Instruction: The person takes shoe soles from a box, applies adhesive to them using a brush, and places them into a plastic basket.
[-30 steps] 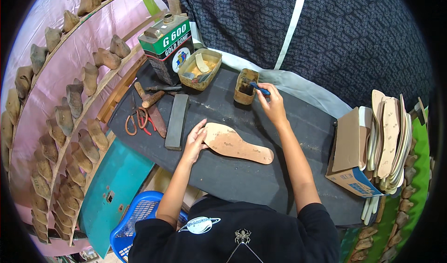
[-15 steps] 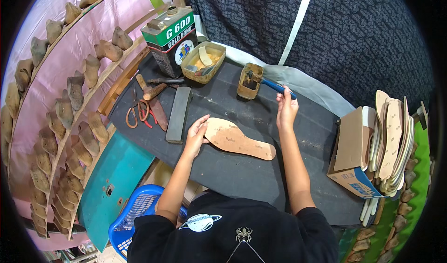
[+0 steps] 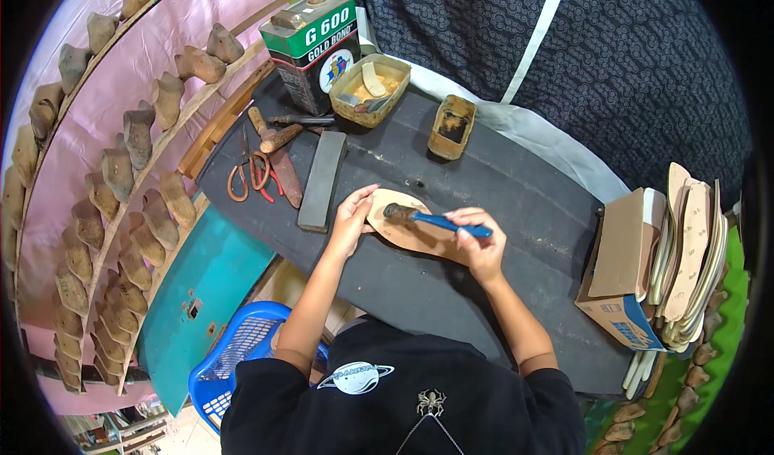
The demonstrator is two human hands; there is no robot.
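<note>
Near the front edge of the dark work board (image 3: 516, 213), the right hand (image 3: 477, 244) is clamped on a blue-handled brush (image 3: 435, 220) whose bristles touch a thin, light, probably flexible tan insole (image 3: 403, 231), best pinned flat at its rim, as the left hand's (image 3: 351, 221) spread fingers do.

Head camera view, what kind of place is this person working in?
Most likely a small shoemaking workshop: wooden shoe lasts line the rack, insoles are stacked, and the right hand brushes an insole.
</note>
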